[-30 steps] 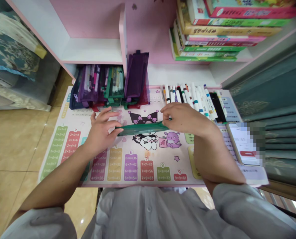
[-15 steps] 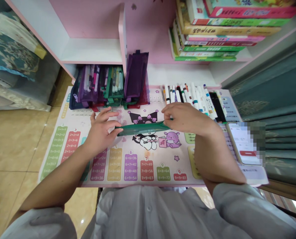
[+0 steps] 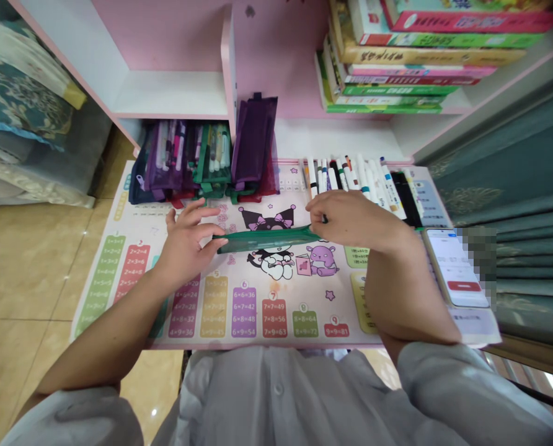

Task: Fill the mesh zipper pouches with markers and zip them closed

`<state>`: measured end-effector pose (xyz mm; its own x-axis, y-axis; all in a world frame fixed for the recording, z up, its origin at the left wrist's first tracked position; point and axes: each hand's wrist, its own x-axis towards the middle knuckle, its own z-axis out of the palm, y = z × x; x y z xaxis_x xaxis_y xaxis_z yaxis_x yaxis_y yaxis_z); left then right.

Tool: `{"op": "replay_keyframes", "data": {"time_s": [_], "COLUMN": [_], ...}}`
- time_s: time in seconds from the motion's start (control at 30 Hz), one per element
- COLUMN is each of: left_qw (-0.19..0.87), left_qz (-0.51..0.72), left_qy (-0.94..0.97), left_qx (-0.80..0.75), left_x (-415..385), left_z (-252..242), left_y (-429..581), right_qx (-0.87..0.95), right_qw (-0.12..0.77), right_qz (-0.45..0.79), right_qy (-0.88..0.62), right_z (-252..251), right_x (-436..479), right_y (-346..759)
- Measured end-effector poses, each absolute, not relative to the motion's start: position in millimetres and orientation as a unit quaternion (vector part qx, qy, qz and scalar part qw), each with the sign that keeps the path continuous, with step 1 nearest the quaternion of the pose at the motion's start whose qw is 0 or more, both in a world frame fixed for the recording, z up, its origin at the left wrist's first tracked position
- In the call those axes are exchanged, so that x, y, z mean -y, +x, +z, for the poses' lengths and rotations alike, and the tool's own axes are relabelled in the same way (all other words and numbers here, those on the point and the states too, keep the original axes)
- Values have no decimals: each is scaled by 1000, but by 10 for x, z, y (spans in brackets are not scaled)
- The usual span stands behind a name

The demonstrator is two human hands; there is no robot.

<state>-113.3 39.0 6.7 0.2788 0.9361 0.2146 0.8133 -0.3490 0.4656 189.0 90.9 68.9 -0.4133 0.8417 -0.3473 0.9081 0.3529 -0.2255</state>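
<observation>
From the head camera: a green mesh pouch (image 3: 267, 240) stretches between the hands, over the cartoon print mid-tabletop (image 3: 283, 319); whether anything lies inside is hard to tell. Up at the back left, a purple pouch (image 3: 153, 173) shows pens through its mesh, and a second green pouch (image 3: 215, 170) beside it is packed with pens too. The left hand (image 3: 188, 238) pinches one end between thumb and forefinger, other fingers fanned out; the right hand (image 3: 344, 217), wrist bent, fingers curled, grips the other end, near the loose markers (image 3: 367, 176).
</observation>
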Motion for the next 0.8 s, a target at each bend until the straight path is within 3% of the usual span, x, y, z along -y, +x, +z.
{"op": "replay_keyframes", "data": {"time_s": [0.8], "left_qw": [138], "left_qz": [211], "left_qy": [777], "left_qx": [-577], "left_x": [-399], "left_z": [113], "left_y": [-1148], "right_qx": [-801], "right_qw": [63], "right_qz": [-184], "right_qy": [566], "right_z": [627], "right_x": [-952], "right_y": [2062]}}
